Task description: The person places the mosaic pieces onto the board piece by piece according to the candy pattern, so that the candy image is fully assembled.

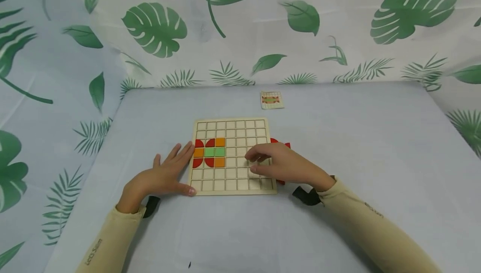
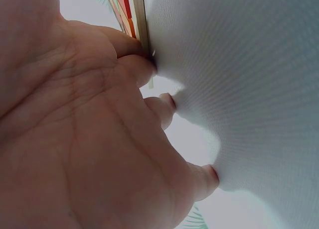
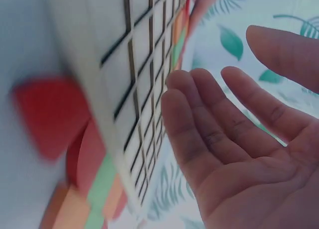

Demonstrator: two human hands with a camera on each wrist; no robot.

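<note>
A square wooden grid board (image 1: 240, 130) lies on the table. Its left columns carry red curved tiles (image 1: 198, 163), orange square tiles (image 1: 219, 142) and green square tiles (image 1: 209, 152). My left hand (image 1: 165, 177) rests at the board's left edge, fingers spread and thumb at the near corner; its fingertips meet the cloth in the left wrist view. Over the right part of the grid hovers my right hand (image 1: 289, 164), fingers loosely bent with nothing between them. Just beyond the board's right edge lie loose red pieces (image 3: 52, 114), partly hidden by that hand in the head view.
Green pieces (image 3: 102, 179) and orange pieces (image 3: 65, 206) also lie by the board's right side. Behind the board, a small pattern card (image 1: 272, 100) shows a red, orange and green figure. Leaf-printed cloth (image 1: 240, 31) hangs behind the table.
</note>
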